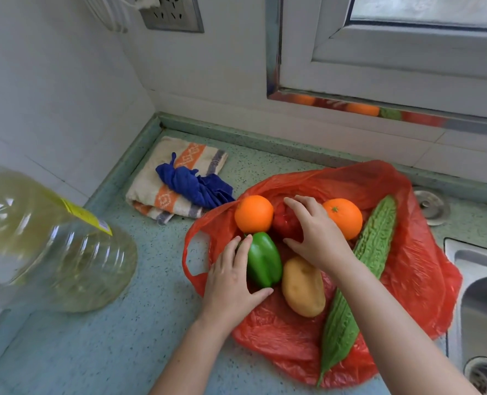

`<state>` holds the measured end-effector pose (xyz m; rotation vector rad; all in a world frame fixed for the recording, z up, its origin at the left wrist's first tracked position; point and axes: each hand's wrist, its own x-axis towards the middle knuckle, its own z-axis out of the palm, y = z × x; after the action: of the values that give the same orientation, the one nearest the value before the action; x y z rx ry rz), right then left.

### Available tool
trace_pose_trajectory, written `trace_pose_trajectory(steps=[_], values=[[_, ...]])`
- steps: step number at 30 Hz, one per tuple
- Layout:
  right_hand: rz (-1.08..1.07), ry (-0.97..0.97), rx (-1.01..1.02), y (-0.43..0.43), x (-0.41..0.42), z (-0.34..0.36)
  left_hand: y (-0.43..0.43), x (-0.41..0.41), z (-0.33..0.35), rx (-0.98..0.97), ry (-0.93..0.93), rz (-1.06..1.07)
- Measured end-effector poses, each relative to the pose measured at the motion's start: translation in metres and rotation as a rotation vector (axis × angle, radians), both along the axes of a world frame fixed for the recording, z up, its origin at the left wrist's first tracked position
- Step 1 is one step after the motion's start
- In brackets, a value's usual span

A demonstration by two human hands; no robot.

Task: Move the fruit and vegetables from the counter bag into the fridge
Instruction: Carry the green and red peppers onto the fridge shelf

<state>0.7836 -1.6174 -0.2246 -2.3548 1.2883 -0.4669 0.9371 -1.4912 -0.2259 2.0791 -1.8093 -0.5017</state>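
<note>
Head view, bag: a red plastic bag (422,266) lies spread open on the speckled green counter (122,337), just beside the steel sink (482,295).
Head view, produce: all of it sits on the opened bag: a left orange (253,213), a right orange (346,220), a green pepper (265,260), a potato (302,289) and a long bitter gourd (373,252) along the right side.
Head view, red piece: a red piece (285,223) lies between the two oranges (tomato or pepper, too covered to tell).
Left hand: the left hand (228,283) cups the green pepper, fingers along its left side and thumb at its near end.
Right hand: the right hand (316,238) grips the red piece, fingers curled over the top and thumb on the near side.
Behind the bag: a blue cloth (194,183) rests on a folded striped towel (151,189).
Far left: a large oil bottle (65,252) stands on the counter, well apart from the bag.
</note>
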Motion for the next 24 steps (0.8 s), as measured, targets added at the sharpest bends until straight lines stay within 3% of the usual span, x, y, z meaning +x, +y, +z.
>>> trace_pose_trajectory(steps=[13,24], values=[[-0.077,-0.069,-0.016,0.006,-0.003,0.001,0.006,-0.001,0.005,-0.111,0.064,0.080],[-0.271,-0.249,-0.007,0.050,-0.024,0.056,0.025,-0.002,0.055,-0.237,0.148,0.014]])
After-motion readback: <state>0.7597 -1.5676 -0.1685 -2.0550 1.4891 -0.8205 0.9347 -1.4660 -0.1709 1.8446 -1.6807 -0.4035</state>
